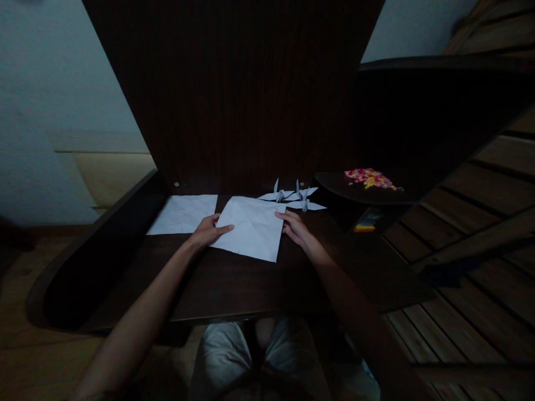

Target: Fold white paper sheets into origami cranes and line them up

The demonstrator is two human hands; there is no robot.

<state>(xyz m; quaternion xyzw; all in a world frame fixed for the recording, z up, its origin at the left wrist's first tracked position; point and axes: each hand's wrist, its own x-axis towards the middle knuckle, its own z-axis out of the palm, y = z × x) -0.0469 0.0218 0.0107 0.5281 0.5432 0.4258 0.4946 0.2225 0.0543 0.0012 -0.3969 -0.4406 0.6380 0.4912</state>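
A creased sheet of white paper (253, 228) is held between my two hands above the dark desk. My left hand (209, 231) grips its left edge, thumb on top and fingers beneath. At the right edge my right hand (295, 227) pinches the same sheet, thumb over its upper corner. Another white sheet (181, 214) lies flat on the desk to the left, near my left hand. Just behind the held sheet stand several folded paper cranes (298, 195), partly overlapping one another.
The dark wooden desk (234, 289) has a raised side panel (96, 250) on the left and a tall back panel (234, 100). On a small shelf (334, 186) at the right sits a pile of small colourful pieces (370, 178). Below it is a yellow-edged item (365, 227).
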